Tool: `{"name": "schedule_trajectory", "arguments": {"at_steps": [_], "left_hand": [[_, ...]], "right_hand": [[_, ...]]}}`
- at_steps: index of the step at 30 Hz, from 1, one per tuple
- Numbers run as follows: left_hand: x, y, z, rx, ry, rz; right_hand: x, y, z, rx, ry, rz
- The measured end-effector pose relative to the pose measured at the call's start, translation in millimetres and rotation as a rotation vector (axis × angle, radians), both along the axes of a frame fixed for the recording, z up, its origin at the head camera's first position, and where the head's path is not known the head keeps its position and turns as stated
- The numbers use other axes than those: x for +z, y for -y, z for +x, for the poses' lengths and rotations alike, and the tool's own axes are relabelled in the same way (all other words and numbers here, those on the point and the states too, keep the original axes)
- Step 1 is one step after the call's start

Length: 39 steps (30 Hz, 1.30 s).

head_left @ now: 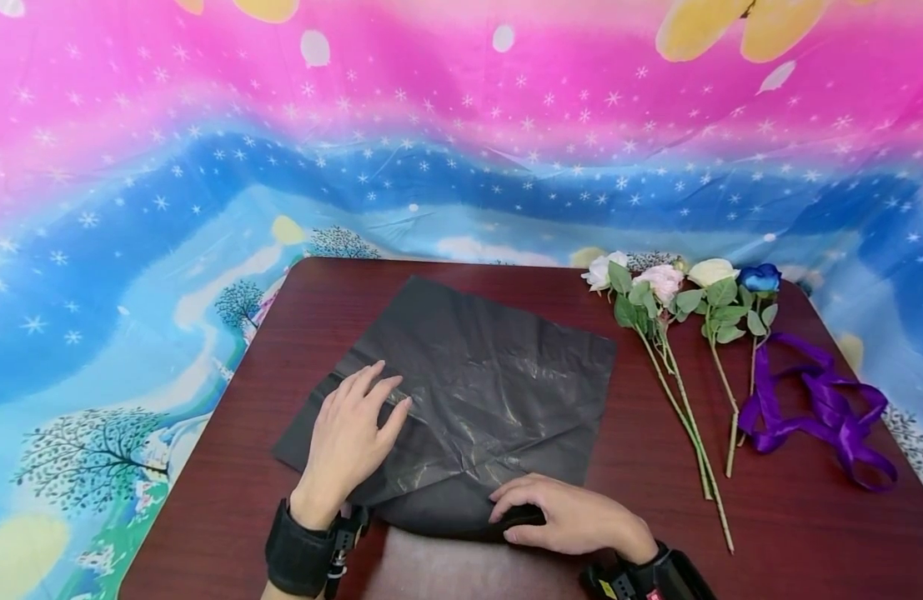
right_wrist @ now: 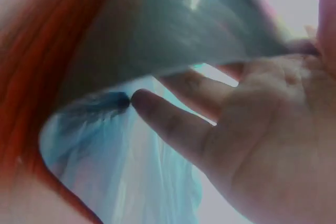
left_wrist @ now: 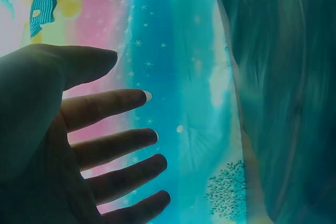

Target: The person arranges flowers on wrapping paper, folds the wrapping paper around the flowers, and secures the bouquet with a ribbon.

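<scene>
A creased sheet of black wrapping paper [head_left: 499,375] lies across the middle of the table, its near edge bent up and over. My left hand [head_left: 348,433] is over the sheet's left part, fingers straight and spread; in the left wrist view, the left hand [left_wrist: 105,129] holds nothing. At the near right edge, my right hand [head_left: 566,517] grips the paper, thumb and fingers around the bent edge. The right wrist view shows the paper [right_wrist: 157,30] curving in front of the right hand [right_wrist: 252,135], partly hiding its fingers.
To the right lie several artificial roses: white [head_left: 599,272], pink [head_left: 660,283], cream [head_left: 712,272] and blue [head_left: 759,277], stems toward the near side. Beside them is a loose purple ribbon [head_left: 840,417]. A printed cloth [head_left: 461,183] hangs behind the dark red table [head_left: 236,467].
</scene>
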<state>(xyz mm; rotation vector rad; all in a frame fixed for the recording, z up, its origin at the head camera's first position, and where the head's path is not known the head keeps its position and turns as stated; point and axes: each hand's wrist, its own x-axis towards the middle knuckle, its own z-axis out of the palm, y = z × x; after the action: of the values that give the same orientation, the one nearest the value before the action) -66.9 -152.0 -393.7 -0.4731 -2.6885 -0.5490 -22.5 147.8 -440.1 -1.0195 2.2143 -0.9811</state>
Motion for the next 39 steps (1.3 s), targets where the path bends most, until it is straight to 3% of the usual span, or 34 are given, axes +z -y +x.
{"name": "schedule_trajectory", "arguments": {"at_steps": [9,17,30,39], "left_hand": [[-4.7,-1.0,1.9,0.002,0.016,0.002],[-8.6,-2.2,2.3,0.002,0.029,0.005],[-15.6,-2.9,4.8,0.011,0.046,-0.001],[-21.1,-1.9,6.2,0.031,0.069,-0.01]], "right_hand": [[0.2,-1.6,-1.7,0.047,0.048,0.101],[-4.3,-4.2,0.2,0.094,0.1,0.074],[-7.2,0.8,3.5,0.023,-0.028,0.107],[-0.2,-0.3,-4.1,-0.142,0.031,0.023]]}}
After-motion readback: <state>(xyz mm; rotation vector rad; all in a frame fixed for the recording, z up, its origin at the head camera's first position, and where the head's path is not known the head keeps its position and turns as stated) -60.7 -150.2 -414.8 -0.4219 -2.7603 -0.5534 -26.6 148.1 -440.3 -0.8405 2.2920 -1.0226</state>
